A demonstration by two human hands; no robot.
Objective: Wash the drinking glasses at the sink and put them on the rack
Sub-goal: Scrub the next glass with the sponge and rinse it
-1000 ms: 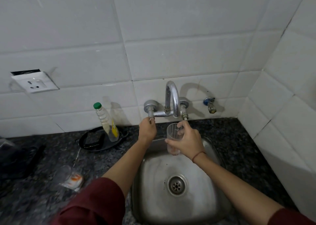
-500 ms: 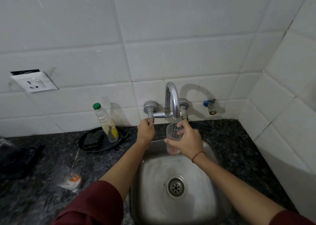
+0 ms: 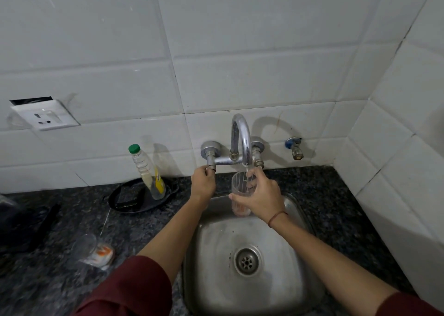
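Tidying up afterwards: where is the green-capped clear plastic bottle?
In the head view, the green-capped clear plastic bottle stands left of the chrome tap, on the black round pan on the dark speckled counter, near the white tiled wall.

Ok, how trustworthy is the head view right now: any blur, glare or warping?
Head view: wide-angle, so tile lines bow toward the edges; centre sharp, the glass in the right hand reads clearly; lower-left counter smeared, the second glass there soft; spout throws a soft shadow rightward on the tile, mild glare on it.
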